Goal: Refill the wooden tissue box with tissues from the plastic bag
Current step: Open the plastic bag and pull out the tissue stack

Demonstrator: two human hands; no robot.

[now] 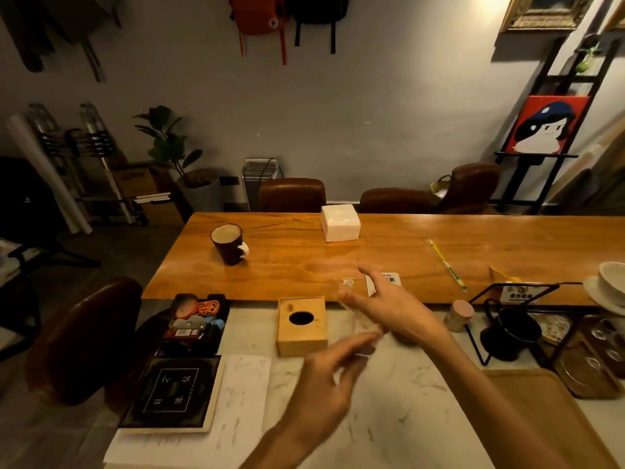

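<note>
Dim room, marble bench (389, 434) — my left grip (324, 384) and right grip (389, 308) both spread, near the wooden tissue box (302, 324), on its right.

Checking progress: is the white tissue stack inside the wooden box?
No, the tissue stack sits on the table, apart from the wooden box.

A long wooden table (304, 265) stands before a grey wall (372, 113), with brown leather chairs (292, 194) along its far side. A potted plant (172, 147) and a folded ladder (93, 143) stand at the left, and a red painting (548, 125) sits on an easel at the right. The light is dim and warm.
</note>
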